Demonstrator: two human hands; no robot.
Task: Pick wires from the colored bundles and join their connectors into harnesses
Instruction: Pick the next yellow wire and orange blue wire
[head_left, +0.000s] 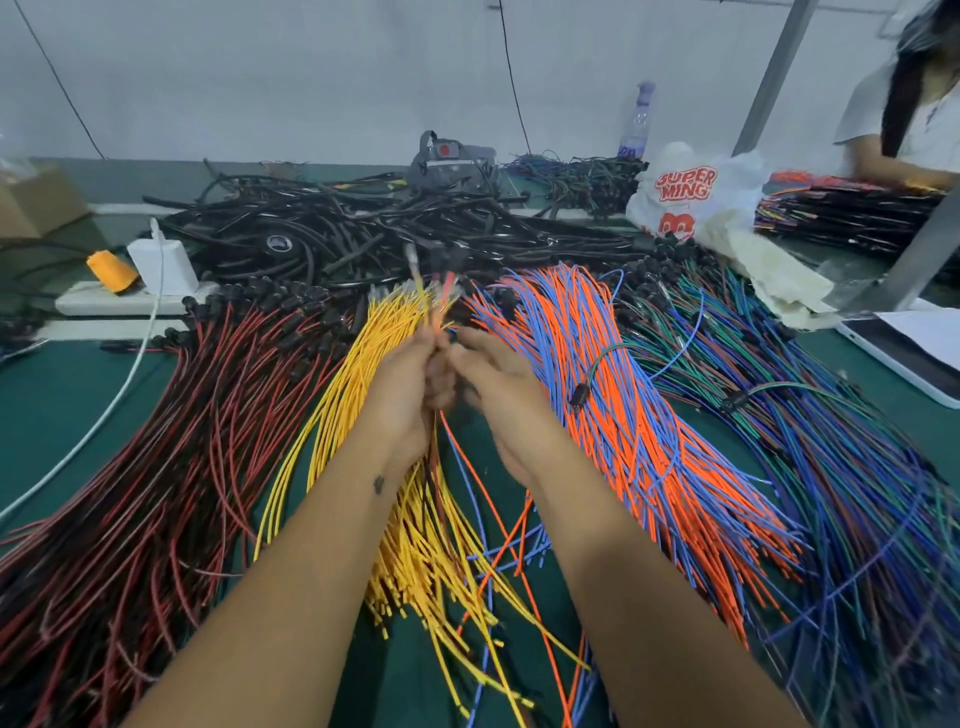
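Two hands meet in the middle of the frame, close together and touching. The left hand (410, 387) has its fingers curled round a small bunch of wires (434, 296), and the wire tips stick up above it, blurred. The right hand (496, 387) reaches in beside it with its fingertips at the same bunch; whether it pinches a wire cannot be told.

Four big bundles lie fanned out on the green table (62, 395). At the left are the red and black wires (171, 457). Next, under the left arm, are the yellow wires (332, 405). Right of the hands are the orange and blue wires (613, 395). At the far right are the dark blue and green wires (810, 441). Behind them, in the upper middle, sits one heap of black cables (363, 234).

One white plastic bag (696, 192) lies at the upper right, and its red letters read "SUPER MING". One clear bottle (638, 122) stands behind it. One white power strip (119, 299) lies at the left with one white plug block (163, 265) and one orange plug (110, 270) on it. One cardboard box (36, 200) sits at the far left. A second person (904, 104) sits in the upper right corner.
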